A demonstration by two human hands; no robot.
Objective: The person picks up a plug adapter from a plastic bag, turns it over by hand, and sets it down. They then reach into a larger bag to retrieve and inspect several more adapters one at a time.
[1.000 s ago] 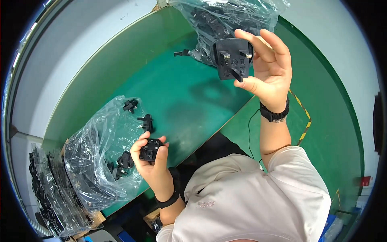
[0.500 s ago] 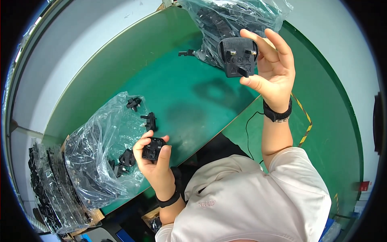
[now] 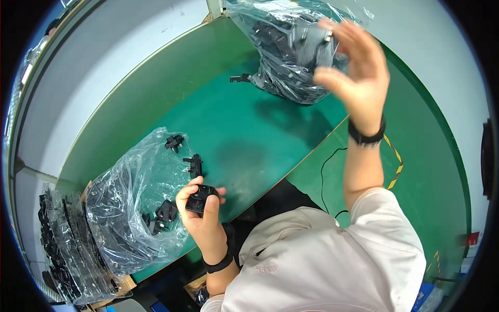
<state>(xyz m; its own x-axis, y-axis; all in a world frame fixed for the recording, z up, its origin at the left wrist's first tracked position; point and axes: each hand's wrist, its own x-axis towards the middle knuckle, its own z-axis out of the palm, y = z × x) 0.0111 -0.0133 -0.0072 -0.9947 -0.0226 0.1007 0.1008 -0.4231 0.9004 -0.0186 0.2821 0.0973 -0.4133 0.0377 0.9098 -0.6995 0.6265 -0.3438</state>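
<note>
My left hand (image 3: 204, 217) is closed round a black plug adapter (image 3: 195, 202), its recessed face turned up between thumb and fingers. At the upper right, my right hand (image 3: 359, 70) is smeared by motion, thumb and fingers spread apart. A blurred black plug adapter (image 3: 311, 51) with metal pins shows beside its fingertips, over a clear bag (image 3: 291, 86) full of black parts; the thumb stands off it. By my left hand, black three-pin plug pieces (image 3: 194, 166) lie on and around another clear plastic bag (image 3: 122, 208).
The green table (image 3: 228, 125) has a raised green border along its far side. A small black part (image 3: 239, 78) lies beside the far bag. Stacked clear-wrapped black parts (image 3: 70, 244) stand at the far left. A black cable (image 3: 323, 179) hangs past the table's near edge.
My right hand has swung up and slightly right, and its fingers have opened from the plug adapter, which is now blurred over the bag. My left hand keeps its adapter, tilted somewhat differently.
</note>
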